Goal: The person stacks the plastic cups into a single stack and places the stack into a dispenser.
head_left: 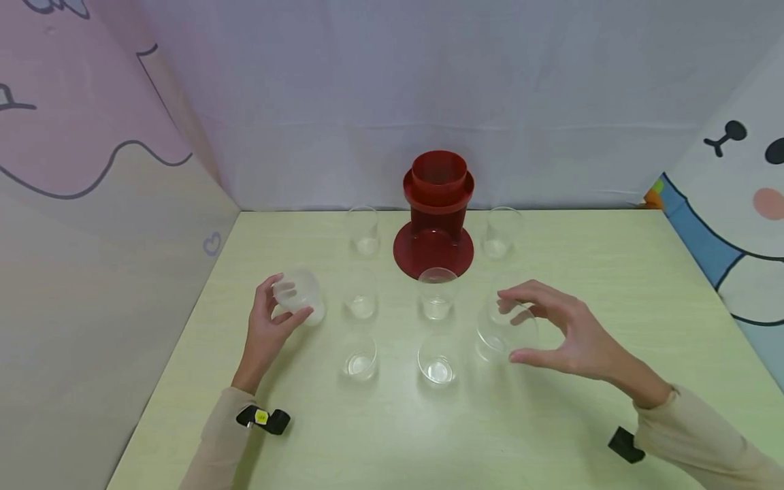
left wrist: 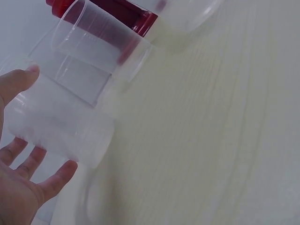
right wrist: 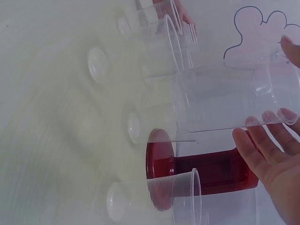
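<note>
My left hand [head_left: 272, 327] holds a cloudy plastic cup [head_left: 300, 296], thumb on one side and fingers on the other. In the left wrist view this cup [left wrist: 61, 117] looks frosted; I cannot tell whether its lower end touches the table. My right hand [head_left: 563, 333] grips a clear plastic cup [head_left: 505, 330] between thumb and fingertips. The right wrist view has that cup [right wrist: 220, 101] raised off the table. Between the hands several clear cups stand on the table, among them a front cup [head_left: 437, 361] and a middle one [head_left: 437, 292].
Behind the middle cups rises a red cup-shaped stand [head_left: 437, 204] on a round base [head_left: 429, 255]. Clear cups flank it, a left one [head_left: 364, 231] and a right one [head_left: 504, 233]. The pale table [head_left: 392, 442] meets a cloth backdrop [head_left: 343, 102] at its back edge.
</note>
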The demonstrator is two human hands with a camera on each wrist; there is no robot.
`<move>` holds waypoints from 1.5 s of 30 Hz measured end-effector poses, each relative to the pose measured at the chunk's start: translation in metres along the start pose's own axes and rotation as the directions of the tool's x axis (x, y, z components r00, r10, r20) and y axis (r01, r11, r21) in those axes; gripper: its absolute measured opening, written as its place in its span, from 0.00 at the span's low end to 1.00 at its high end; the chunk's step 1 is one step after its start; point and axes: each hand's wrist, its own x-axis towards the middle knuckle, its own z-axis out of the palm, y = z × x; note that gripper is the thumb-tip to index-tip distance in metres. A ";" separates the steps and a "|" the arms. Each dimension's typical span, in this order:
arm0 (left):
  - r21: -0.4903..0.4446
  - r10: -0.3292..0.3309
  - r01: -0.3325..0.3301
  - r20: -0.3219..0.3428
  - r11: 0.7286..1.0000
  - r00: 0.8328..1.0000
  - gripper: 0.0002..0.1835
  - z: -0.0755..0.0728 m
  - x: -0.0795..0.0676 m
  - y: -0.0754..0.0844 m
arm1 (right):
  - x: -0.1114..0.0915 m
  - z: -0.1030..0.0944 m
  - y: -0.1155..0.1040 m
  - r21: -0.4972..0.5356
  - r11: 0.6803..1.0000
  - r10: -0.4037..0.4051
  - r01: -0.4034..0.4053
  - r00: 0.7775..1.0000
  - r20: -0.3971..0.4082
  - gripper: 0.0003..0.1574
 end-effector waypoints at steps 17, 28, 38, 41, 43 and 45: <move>0.015 0.009 -0.009 0.008 1.000 1.000 0.43 -0.001 0.000 0.000 | 0.025 0.002 0.002 0.084 0.996 -0.036 0.035 0.999 0.013 0.50; 0.031 0.029 -0.030 0.017 0.999 0.999 0.43 -0.003 0.001 -0.002 | 0.042 0.008 0.002 0.106 0.994 -0.034 0.030 0.999 0.035 0.46; 0.027 0.015 -0.015 0.017 1.000 1.000 0.42 -0.003 0.002 -0.004 | 0.054 0.013 0.004 0.124 0.992 -0.017 0.010 0.998 0.054 0.45; 0.022 0.018 -0.018 0.015 1.000 1.000 0.42 -0.003 0.002 -0.004 | 0.056 0.014 0.004 0.130 0.992 0.000 -0.008 0.998 0.062 0.45; 0.019 0.021 -0.021 0.015 1.000 1.000 0.42 -0.003 0.002 -0.005 | 0.058 0.015 0.004 0.132 0.991 0.019 -0.028 0.997 0.070 0.45; 0.017 0.022 -0.023 0.016 1.000 1.000 0.42 -0.002 0.002 -0.005 | 0.059 0.015 0.006 0.130 0.991 0.034 -0.044 0.996 0.078 0.44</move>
